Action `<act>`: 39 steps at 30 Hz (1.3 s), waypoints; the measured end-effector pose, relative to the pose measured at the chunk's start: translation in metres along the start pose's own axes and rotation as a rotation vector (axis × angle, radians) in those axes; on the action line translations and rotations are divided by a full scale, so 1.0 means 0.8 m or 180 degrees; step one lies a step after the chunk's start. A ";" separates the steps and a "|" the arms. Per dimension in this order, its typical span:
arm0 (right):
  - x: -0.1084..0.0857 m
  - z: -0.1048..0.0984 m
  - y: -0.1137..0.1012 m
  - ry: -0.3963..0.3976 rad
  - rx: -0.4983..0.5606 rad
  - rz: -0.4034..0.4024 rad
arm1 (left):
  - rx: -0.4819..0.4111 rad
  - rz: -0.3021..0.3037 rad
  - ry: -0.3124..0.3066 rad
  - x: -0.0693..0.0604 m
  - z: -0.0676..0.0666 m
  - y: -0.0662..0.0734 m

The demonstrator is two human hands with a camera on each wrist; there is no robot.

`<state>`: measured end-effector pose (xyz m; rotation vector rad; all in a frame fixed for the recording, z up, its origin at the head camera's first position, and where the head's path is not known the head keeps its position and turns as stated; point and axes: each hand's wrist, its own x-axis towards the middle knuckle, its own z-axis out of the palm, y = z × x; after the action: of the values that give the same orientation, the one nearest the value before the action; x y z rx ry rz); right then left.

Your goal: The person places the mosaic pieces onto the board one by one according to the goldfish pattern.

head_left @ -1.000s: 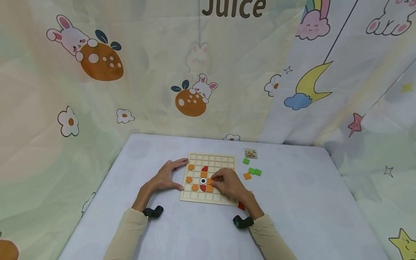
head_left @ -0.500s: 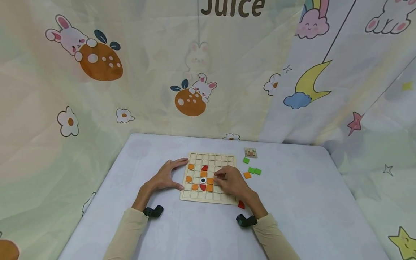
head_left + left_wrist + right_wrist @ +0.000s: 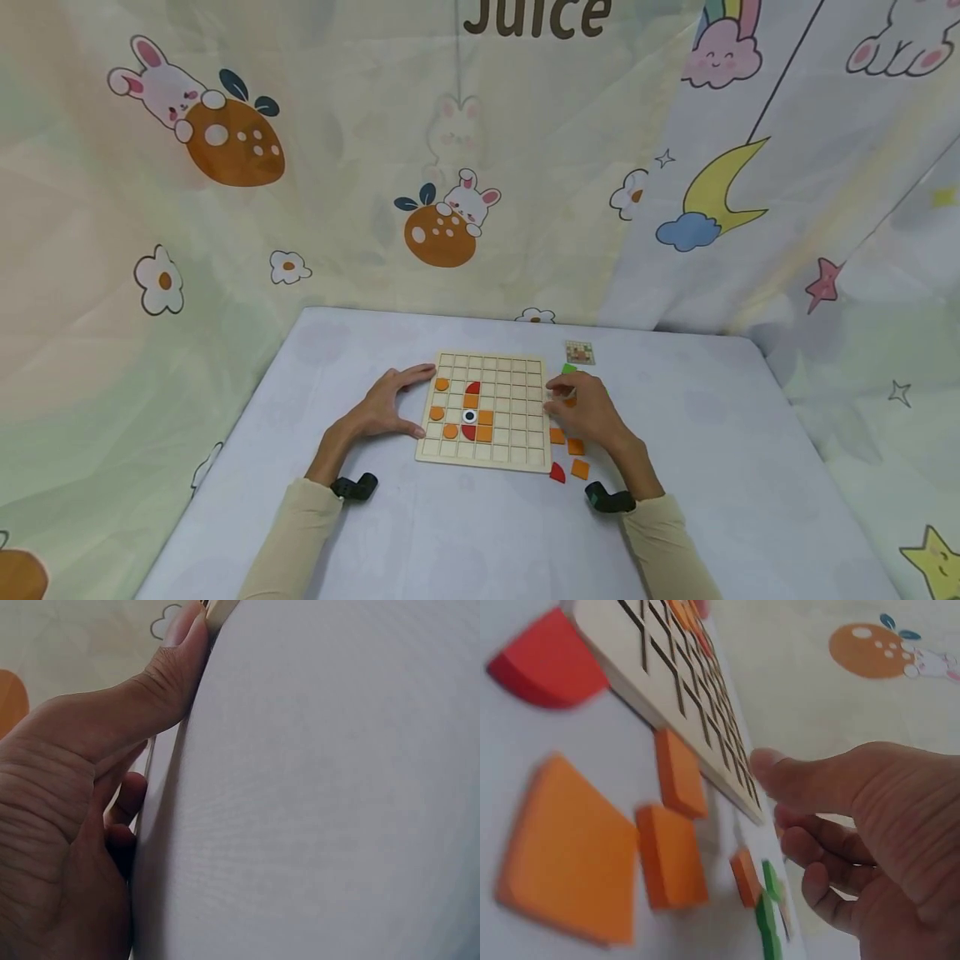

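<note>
Left hand (image 3: 380, 408) spreads against the board (image 3: 517, 421); right hand (image 3: 590, 408) curves beside it.

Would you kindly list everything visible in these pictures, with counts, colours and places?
Table: one, white, centre
Backdrop: pale, patterned, behind the table
Grid board: one, pale tan, on the table
Discs: three, orange, on the board
Placed squares: three, orange, on the board
Placed quarter-circles: two, red, on the board
Eye piece: one, black and white, on the board
Loose squares: four, orange, right of the board
Loose quarter-circle: one, red, near-right corner
Green pieces: at least two, right, partly hidden
Card: one, multicoloured, far right
Wrist devices: two, black
Sleeves: two, beige
Left hand: one, bare, board's left edge
Right hand: one, bare, board's right
</note>
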<state>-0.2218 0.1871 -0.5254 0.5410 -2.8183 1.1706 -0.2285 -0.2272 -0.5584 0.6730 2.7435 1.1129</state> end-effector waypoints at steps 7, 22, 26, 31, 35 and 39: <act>-0.003 -0.027 0.019 -0.0170 -0.0203 0.0289 | 0.0004 0.0043 0.0006 0.001 0.000 0.000; -0.010 -0.030 0.026 -0.0338 -0.0316 0.0364 | -0.0034 0.0000 0.0019 -0.001 0.000 0.002; -0.010 -0.028 0.029 -0.0337 -0.0393 0.0336 | 0.0001 0.0025 0.0001 0.000 -0.001 -0.002; -0.013 -0.025 0.031 -0.0197 -0.0592 0.0113 | 0.0012 0.0064 -0.0004 0.002 0.001 -0.008; -0.016 -0.024 0.029 -0.0057 -0.0711 0.0009 | 0.0003 0.0108 0.0027 0.002 0.001 -0.007; -0.015 -0.024 0.026 -0.0009 -0.0691 -0.0005 | -0.0020 0.0090 0.0030 0.003 0.001 -0.006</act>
<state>-0.2188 0.2174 -0.5280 0.5287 -2.8962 0.8483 -0.2319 -0.2288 -0.5617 0.7098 2.7456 1.1330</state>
